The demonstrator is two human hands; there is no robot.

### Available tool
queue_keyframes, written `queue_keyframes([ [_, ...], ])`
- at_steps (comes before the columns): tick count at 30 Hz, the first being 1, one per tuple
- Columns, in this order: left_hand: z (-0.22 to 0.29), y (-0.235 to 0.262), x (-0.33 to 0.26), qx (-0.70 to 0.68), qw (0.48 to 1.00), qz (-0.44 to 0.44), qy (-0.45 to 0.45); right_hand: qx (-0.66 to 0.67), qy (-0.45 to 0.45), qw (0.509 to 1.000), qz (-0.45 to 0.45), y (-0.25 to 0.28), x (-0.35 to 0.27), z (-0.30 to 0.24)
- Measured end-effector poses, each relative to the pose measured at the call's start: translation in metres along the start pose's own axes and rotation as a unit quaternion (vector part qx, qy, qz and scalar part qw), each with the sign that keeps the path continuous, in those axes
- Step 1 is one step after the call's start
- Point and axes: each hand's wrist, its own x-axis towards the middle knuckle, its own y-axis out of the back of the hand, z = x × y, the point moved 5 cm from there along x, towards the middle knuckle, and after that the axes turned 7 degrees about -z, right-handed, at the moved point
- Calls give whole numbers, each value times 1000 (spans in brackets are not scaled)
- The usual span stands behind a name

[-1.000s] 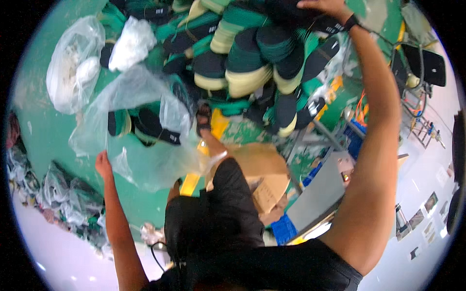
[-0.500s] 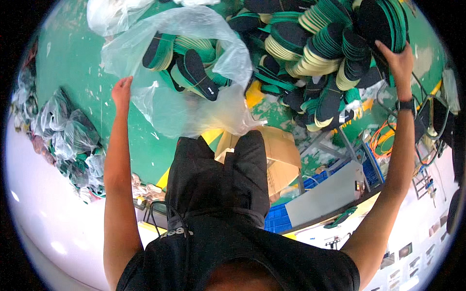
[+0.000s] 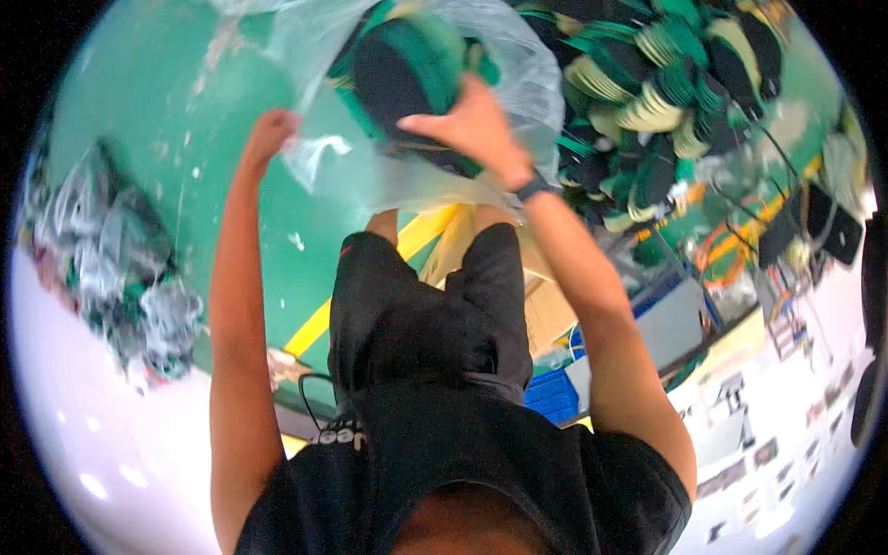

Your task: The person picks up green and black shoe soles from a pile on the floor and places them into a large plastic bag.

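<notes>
My left hand [image 3: 270,135] grips the rim of a clear plastic bag [image 3: 370,166] and holds it open above my knees. My right hand [image 3: 470,122] is closed on a stack of black and green shoe insoles [image 3: 407,74] at the mouth of the bag. More insoles show through the plastic. A dark watch band sits on my right wrist. I sit in black shorts and a black shirt.
A big heap of black, green and cream insoles [image 3: 666,102] lies on the green floor [image 3: 139,111] at the upper right. Filled clear bags [image 3: 111,268] lie at the left. A cardboard box [image 3: 546,305], a blue crate [image 3: 553,393] and a yellow floor line [image 3: 319,324] are near my legs.
My right hand has come from the heap at the right over to the bag with a stack of insoles. The bag and my left hand now sit higher in the view.
</notes>
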Motion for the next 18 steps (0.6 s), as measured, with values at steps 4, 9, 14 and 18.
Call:
queue_keyframes([
  [4,-9,12,-16,-71,992,73,-69,-41,-76,995,-57,-111,30,52],
  [9,-25,22,20,-121,982,101,-106,74,0,996,58,-56,3,73],
  [14,-58,-19,31,-244,957,142,-60,123,-1,966,229,94,-48,125],
  [18,-85,-5,54,-154,959,184,-151,-30,-70,897,435,218,-90,238],
])
